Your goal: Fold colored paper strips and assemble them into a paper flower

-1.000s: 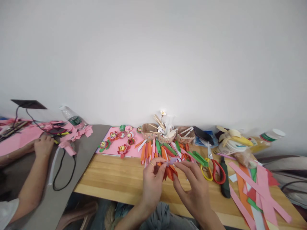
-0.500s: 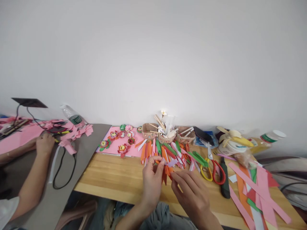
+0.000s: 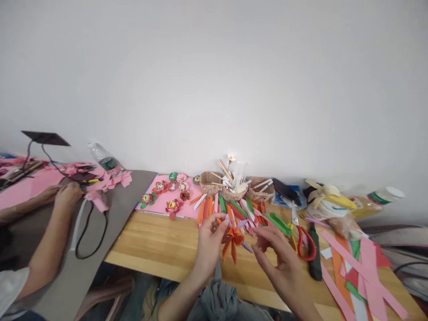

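right hand (image 3: 278,250) withdrawn, left hand (image 3: 210,240) pinching flower (image 3: 237,239)

Wooden table (image 3: 160,240) — pink sheet (image 3: 192,207) at left, three baskets (image 3: 210,183) along wall, folded strips (image 3: 207,209) before them; rightward — scissors (image 3: 294,217), black tool (image 3: 314,256), loose strips (image 3: 366,267).

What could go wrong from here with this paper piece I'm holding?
The folded orange paper might slip or loosen, since only the left hand pinches it.

The right hand could knock the scissors lying close by.

The peeled banana on the tub might fall and stain nearby paper strips.
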Motion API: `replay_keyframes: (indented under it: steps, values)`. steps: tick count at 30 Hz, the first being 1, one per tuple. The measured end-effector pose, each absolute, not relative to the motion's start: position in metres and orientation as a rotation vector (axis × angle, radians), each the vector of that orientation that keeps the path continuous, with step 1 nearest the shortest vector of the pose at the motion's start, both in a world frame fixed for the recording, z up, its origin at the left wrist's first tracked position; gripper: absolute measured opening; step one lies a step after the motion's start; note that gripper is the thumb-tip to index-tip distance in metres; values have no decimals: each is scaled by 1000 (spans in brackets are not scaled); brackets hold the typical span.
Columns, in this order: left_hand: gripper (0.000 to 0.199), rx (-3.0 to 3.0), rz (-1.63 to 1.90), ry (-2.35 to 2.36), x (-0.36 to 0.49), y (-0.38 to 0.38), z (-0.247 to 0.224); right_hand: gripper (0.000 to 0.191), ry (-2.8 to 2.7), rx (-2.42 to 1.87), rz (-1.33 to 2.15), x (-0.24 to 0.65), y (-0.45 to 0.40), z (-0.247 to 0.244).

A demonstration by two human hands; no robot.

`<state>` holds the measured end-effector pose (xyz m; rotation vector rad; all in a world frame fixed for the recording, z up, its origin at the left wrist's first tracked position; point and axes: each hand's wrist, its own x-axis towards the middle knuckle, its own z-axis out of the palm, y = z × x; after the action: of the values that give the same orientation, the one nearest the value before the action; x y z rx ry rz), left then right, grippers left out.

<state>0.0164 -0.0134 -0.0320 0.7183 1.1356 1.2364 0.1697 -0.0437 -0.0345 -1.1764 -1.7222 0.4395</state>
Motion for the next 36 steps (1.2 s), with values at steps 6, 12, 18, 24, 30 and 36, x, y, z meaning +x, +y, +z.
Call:
replay_keyframes:
  steps: [6,12,18,24,30,36]
  values:
    - [27,764,1199,1157,19,-13,-33,26,-1743,-1161,612,157,-38,-38]
    - [27,863,1276,1262,22,-21,-43,21,-1780,-1110,341,143,-40,-35]
    - [34,978,1272,1115,18,-23,-40,23,-1779,-1134,258,144,-41,-39]
    - [40,834,1245,956,18,-24,-39,23,-1732,-1195,193,146,-41,-37]
    - [32,859,1114,895,13,-21,-30,19,-1774,-1170,272,156,-48,-29]
    - [28,967,1005,886,11,-26,-23,15,-1697,-1261,49,164,-42,-16]
